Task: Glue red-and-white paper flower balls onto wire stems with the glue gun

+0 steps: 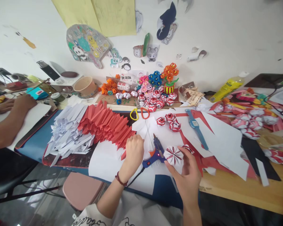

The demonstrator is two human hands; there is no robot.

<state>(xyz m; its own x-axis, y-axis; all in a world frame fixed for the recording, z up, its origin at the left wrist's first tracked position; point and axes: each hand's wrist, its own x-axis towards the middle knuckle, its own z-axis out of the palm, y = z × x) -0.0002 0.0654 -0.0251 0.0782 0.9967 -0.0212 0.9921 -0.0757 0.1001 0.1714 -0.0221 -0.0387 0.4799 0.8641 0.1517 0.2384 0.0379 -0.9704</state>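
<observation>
In my right hand (188, 175) is a round white paper flower with dark red lines (173, 156), gripped between thumb and fingers. My left hand (135, 150) is closed, knuckles up, over the white paper beside the red strips; whatever its fingers may hold is hidden. Between the hands lies a blue glue gun (153, 157) with a small red light, its nozzle pointing up and away. Folded red paper strips (106, 122) are piled left of my left hand, with white strips (70, 130) farther left. Several red-and-white paper balls (171, 117) sit beyond the glue gun.
Yellow-and-red-handled scissors (139, 113) lie behind the glue gun. A blue watch (196, 128) rests on paper at right. Craft flowers (155, 78) stand along the wall near a yellow bottle (228, 86). Another person's hands (23, 103) are at far left.
</observation>
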